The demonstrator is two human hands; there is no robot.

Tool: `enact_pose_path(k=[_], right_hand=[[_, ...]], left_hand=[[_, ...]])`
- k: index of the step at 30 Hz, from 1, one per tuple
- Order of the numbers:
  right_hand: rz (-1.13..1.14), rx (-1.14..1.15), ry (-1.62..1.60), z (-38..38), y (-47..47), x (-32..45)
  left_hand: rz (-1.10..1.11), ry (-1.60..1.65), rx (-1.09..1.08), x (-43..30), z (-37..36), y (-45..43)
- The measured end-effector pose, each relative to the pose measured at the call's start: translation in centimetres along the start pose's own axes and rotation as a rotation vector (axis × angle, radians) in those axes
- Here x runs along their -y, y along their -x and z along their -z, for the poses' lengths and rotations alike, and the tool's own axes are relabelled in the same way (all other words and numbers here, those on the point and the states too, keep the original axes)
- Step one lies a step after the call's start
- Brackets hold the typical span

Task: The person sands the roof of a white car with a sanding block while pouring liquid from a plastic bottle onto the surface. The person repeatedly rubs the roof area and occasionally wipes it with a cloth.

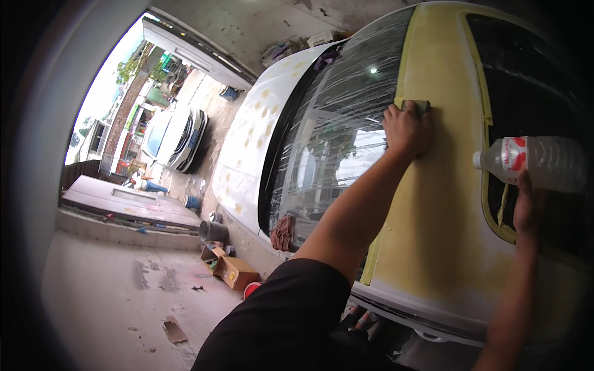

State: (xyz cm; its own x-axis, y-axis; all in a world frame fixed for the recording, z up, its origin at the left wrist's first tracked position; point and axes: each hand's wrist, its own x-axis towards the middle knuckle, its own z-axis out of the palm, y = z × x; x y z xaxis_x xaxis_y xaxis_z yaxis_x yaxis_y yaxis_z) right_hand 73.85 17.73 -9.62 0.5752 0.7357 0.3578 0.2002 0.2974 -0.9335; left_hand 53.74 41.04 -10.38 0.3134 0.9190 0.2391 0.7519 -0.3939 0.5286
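My left hand (407, 132) presses a dark sanding block (421, 107) against the car roof (436, 208), near its windshield edge. A dull yellow coat covers much of that roof panel, fading to white near the side. In my right hand (528, 208) is a clear plastic bottle (552, 162) with a white cap and a red-and-white label. The bottle lies sideways in the view, over the dark roof window (519, 83). Yellow masking tape (482, 88) lines the roof window, and a strip of it follows the windshield (325, 153).
Whitish streaks cross the windshield. A brown rag (282, 233) lies at its lower corner. Yellowish patches dot the white hood (255, 120). Beside the wall stand a cardboard box (236, 272) and a grey bucket (213, 231). Outside are a parked white car (174, 139) and a person (151, 184).
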Motion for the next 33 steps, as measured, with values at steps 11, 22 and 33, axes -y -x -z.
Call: enact_pose_path(k=[11,22,33], right_hand=[[0.026,0.013,-0.185,-2.4,-0.1,3.4],[0.021,0.006,-0.185,-2.1,-0.1,3.4],[0.010,0.051,-0.179,-1.9,0.2,3.1]], left_hand=[[-0.241,-0.069,-0.009,3.4,2.2,10.9],[-0.138,-0.108,0.089,3.1,3.3,12.5],[0.057,-0.186,0.022,0.7,-0.7,-1.2]])
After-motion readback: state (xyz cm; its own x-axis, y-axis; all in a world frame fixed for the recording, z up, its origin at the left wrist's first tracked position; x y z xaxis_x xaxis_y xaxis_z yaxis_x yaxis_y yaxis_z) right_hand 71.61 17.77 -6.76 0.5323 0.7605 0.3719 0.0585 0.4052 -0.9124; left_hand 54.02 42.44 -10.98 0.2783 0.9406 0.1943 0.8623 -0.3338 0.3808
